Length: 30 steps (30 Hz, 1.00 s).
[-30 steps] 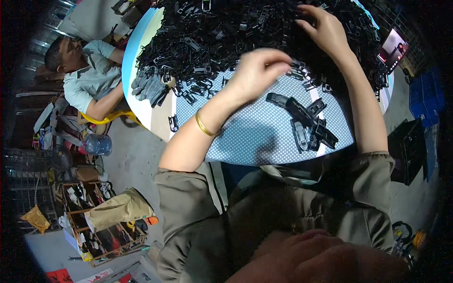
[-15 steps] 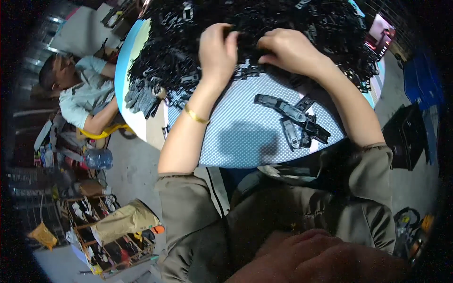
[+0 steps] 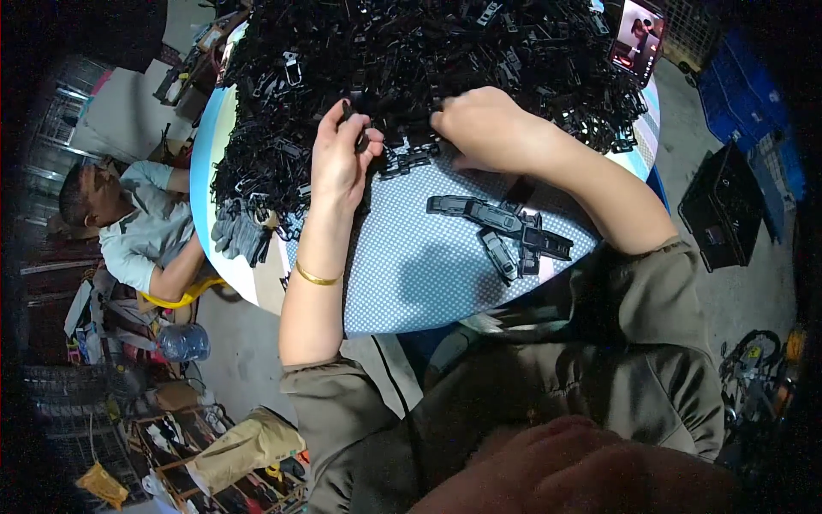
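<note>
A large heap of small black plastic parts (image 3: 385, 64) covers the far side of the round table. My left hand (image 3: 341, 152) is at the heap's near edge, its fingers closed round a small black plastic part (image 3: 360, 137). To its right my right hand (image 3: 486, 128) is curled with its back up over the heap's near edge. Its fingertips are mostly hidden, and I cannot make out what they hold. Nearer me, to the right, several long black plastic pieces (image 3: 492, 216) lie across one another on the dotted cloth (image 3: 402, 265).
Grey gloves (image 3: 238, 230) lie at the table's left edge. A lit phone (image 3: 638, 38) stands at the far right. Another person (image 3: 141, 214) sits at the left. On the floor are a black crate (image 3: 728, 206) and a blue crate (image 3: 741, 86) to the right.
The whole view has shifted, with the table now further left. My left hand has turned and now shows a black part between its fingers. My right hand has curled down over the heap's edge.
</note>
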Tool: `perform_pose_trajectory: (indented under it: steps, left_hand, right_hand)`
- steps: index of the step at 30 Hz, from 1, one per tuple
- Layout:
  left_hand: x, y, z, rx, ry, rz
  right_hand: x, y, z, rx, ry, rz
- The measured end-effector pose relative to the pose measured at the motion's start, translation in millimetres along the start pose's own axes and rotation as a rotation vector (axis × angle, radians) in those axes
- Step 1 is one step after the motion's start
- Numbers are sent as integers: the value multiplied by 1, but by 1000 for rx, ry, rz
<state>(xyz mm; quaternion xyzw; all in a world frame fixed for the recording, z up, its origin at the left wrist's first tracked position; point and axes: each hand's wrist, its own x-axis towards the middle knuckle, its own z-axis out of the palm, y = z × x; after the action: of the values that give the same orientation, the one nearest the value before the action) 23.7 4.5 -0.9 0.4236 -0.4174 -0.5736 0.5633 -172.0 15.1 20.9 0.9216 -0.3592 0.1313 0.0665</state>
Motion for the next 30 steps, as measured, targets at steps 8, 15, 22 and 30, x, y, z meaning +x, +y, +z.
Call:
perform_pose_trajectory:
  steps: [8, 15, 22, 30]
  left_hand:
    - [-5, 3, 2, -56, 117, 54]
    - [-4, 2, -5, -137, -57, -102]
    - [-16, 7, 5, -144, -77, -24]
    - [-9, -4, 5, -134, -27, -22]
  right_hand:
    - [2, -5, -1, 9, -307, 30]
    - [11, 9, 4, 558, 119, 29]
    - [20, 5, 16, 631, 362, -41]
    - [19, -2, 11, 1122, 236, 280]
